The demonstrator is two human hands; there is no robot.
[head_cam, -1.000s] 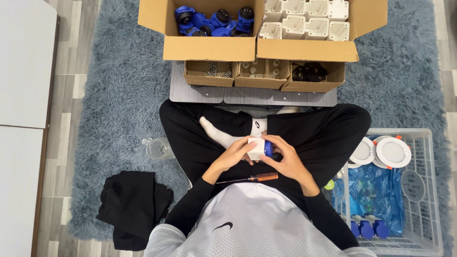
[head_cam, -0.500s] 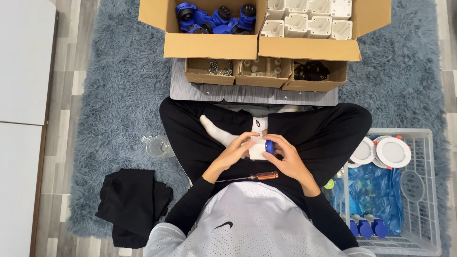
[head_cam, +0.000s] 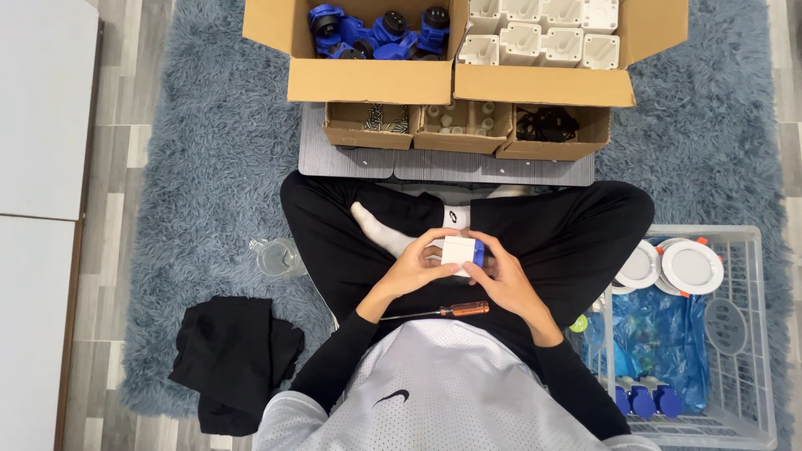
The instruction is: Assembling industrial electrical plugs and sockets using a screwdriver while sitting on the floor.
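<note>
We pinch the white-and-blue part (head_cam: 462, 250) between both hands, left hand (head_cam: 415, 269) at eight o'clock, right hand (head_cam: 504, 280) at four.

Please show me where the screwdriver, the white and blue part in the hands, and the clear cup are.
screwdriver (head_cam: 464, 309), head view, on its orange handle.
white and blue part (head_cam: 459, 250), head view, on its white face.
clear cup (head_cam: 276, 258), head view, on its middle.

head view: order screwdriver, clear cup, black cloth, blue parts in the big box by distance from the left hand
From the left hand:
1. Screwdriver, just below it on the lap.
2. Clear cup, on the rug to its left.
3. Black cloth, lower left on the rug.
4. Blue parts, top, in the cardboard box.
</note>
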